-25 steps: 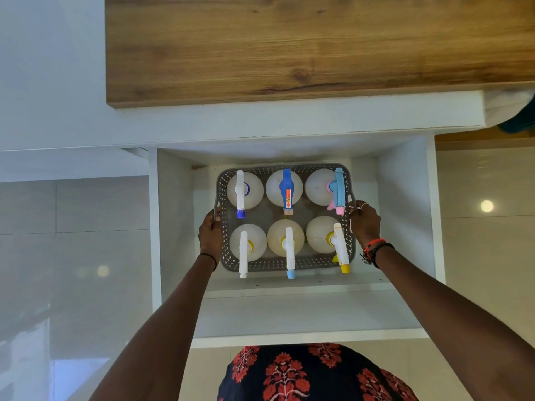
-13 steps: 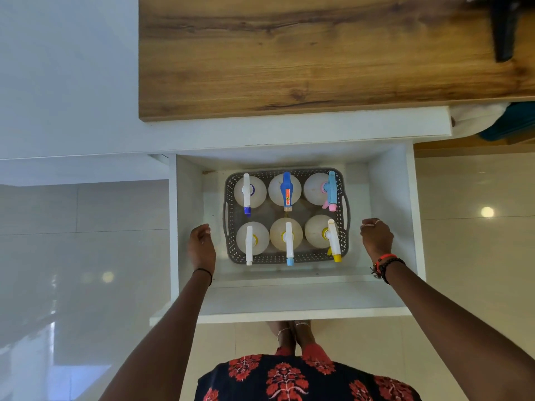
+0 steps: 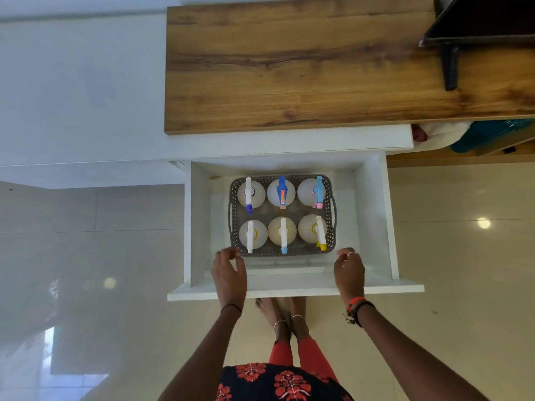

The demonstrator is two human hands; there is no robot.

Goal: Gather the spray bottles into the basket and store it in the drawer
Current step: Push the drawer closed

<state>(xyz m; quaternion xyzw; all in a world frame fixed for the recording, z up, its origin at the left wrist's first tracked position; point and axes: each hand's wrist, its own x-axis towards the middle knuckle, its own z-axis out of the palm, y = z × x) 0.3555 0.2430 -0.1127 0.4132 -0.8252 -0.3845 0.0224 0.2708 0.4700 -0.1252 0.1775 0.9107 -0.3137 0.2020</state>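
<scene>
**Hands are off the basket, which now sits in the open drawer**

One second ago I see both hands gripping the two side handles of the basket (image 3: 283, 214). Now they have let go and have moved back toward the front of the drawer (image 3: 295, 289). The left hand (image 3: 230, 273) hovers over the near left corner of the basket, its fingers loosely spread and holding nothing. The right hand (image 3: 349, 270) is over the drawer front, beside the near right corner, its fingers lightly curled and also empty.

The basket rests on the drawer floor, toward the back, with six spray bottles (image 3: 281, 231) standing upright in two rows of three. I judge the gathering and placing finished. The drawer remains pulled out under the wooden top (image 3: 289, 68), so what is left, I think, is pushing it closed.
</scene>
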